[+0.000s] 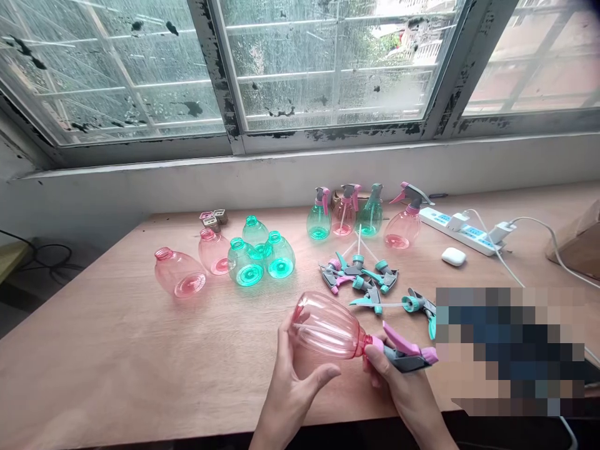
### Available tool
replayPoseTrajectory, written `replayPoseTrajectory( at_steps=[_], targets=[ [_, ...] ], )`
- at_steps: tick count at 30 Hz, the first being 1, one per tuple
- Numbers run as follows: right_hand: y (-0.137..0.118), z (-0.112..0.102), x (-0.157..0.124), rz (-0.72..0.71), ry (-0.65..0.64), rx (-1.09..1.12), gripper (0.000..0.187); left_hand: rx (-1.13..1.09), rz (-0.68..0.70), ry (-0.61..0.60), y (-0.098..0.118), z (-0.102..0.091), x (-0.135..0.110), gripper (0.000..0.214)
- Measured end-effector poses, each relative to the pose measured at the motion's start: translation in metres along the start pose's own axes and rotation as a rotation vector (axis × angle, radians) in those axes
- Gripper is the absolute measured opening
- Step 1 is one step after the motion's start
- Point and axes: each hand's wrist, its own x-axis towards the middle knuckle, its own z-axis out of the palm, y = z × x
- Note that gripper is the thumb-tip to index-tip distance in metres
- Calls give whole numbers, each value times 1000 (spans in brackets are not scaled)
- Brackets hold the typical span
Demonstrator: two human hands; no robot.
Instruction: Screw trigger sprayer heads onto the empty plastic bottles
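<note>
A pink spray bottle (pixel 328 326) lies tilted on its side above the table's front part, its pink and grey trigger head (pixel 407 351) pointing right. My right hand (pixel 403 389) is closed around the collar where the head meets the bottle neck. At the bottle's base, my left hand (pixel 289 375) cradles it with the fingers, partly hidden behind the clear plastic, while the thumb stands away. Just beyond lie several loose trigger heads (pixel 359 270) in teal, pink and grey, with thin white tubes. One more teal trigger head (pixel 419 306) lies to their right.
Headless green bottles (pixel 247 265) and pink bottles (pixel 180 275) stand at the left. Several bottles with heads, including a green one (pixel 319 222), line the back. A white power strip (pixel 462 231), cables and a white case (pixel 454 256) are at right, near a blurred patch.
</note>
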Motion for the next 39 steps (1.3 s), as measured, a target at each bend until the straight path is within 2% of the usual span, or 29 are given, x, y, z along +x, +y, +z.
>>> replayPoseTrajectory(
  at_steps=[3,6,10,16,19,21,22,26,28,30,32,35,37,39],
  targets=[
    [-2,-1,0,48,-66,-13,46,-77,-18,44,-2,-2,2,73],
    [-7,-1,-1,66,-71,32,48,-57,-3,49,-2,-3,3,65],
    [-10,0,-1,36,-10,159,46,40,68,12,1,0,-1,67],
    [-8,-1,-6,-2,85,153,58,-87,-3,-124,10,-4,-13,82],
    [-12,1,-18,-137,105,44,60,-182,-7,3,18,-4,-16,89],
    [-14,4,-29,-221,74,3,62,-159,21,104,25,-4,-19,88],
    [-14,4,-35,-224,70,10,63,-124,45,117,28,-5,-21,84],
    [-13,5,-49,-16,187,110,60,0,133,32,38,-15,-34,63],
    [-15,4,-51,20,191,98,55,-16,148,59,42,-20,-40,59],
    [-20,3,-51,-72,106,37,49,-89,167,103,44,-23,-45,62],
    [-27,5,-53,-257,58,-8,39,-193,178,107,46,-26,-48,75],
    [-38,11,-65,-521,182,-5,28,-253,123,88,49,-28,-49,92],
    [-43,13,-76,-656,234,-28,24,-211,70,106,53,-27,-50,86],
    [-43,14,-86,-703,264,-94,27,-202,23,129,58,-24,-51,75]
  ],
)
